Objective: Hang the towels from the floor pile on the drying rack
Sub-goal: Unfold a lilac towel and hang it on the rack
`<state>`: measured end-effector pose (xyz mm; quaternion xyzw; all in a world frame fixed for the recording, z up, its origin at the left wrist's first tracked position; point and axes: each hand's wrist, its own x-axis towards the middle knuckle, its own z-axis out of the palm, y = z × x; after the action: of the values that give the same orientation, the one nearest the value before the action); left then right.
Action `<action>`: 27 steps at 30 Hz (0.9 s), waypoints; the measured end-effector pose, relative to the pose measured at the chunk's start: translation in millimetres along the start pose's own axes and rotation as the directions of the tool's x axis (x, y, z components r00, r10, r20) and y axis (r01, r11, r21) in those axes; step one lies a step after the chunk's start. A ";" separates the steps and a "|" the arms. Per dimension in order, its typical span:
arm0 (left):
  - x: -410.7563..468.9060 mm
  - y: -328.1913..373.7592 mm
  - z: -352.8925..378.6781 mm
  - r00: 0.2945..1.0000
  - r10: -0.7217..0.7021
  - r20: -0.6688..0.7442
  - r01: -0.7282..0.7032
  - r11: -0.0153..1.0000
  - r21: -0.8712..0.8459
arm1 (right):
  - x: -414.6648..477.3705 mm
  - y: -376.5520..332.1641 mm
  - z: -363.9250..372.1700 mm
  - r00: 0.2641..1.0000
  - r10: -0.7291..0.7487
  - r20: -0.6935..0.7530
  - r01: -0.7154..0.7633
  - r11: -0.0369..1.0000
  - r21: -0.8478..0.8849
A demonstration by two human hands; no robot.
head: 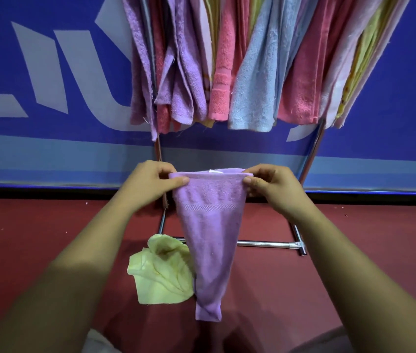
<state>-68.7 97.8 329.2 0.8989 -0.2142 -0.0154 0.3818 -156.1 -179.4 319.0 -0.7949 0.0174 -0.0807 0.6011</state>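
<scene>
A purple towel (pixel 210 225) hangs in front of me, held by its top edge. My left hand (pixel 151 183) pinches its left corner and my right hand (pixel 271 186) pinches its right corner. The towel narrows downward to a point above the floor. A crumpled yellow towel (pixel 161 271) lies on the red floor, partly behind the purple one. Ahead stands the metal drying rack (pixel 262 243), its upper bars covered by several hung towels in purple, pink, light blue and yellow (pixel 252 72).
A blue banner wall with large pale letters (pixel 49 85) runs behind the rack. The rack's chrome legs and foot bar (pixel 297 247) rest on the red floor (pixel 354 238). A pale edge of cloth (pixel 97 342) shows at the bottom.
</scene>
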 end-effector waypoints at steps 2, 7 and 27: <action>-3.1 3.9 -0.4 1.000 0.003 -0.008 -0.003 0.996 -0.089 | -4.8 -2.9 -1.8 0.999 0.010 -0.038 -0.007 0.998 0.069; -8.3 29.0 -6.3 0.993 -0.025 -0.119 -0.002 0.974 -0.225 | -9.6 -28.9 -8.6 0.988 -0.034 -0.148 0.047 0.995 0.084; -14.8 281.0 -173.9 0.949 0.298 -0.105 -0.299 0.954 0.005 | -20.7 -266.2 -126.4 0.966 -0.176 -0.187 0.209 0.961 0.180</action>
<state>-153.8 48.7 645.1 0.8536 -0.3273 0.0887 0.3954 -213.8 -223.6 605.4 -0.7191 -0.0172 -0.2077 0.6629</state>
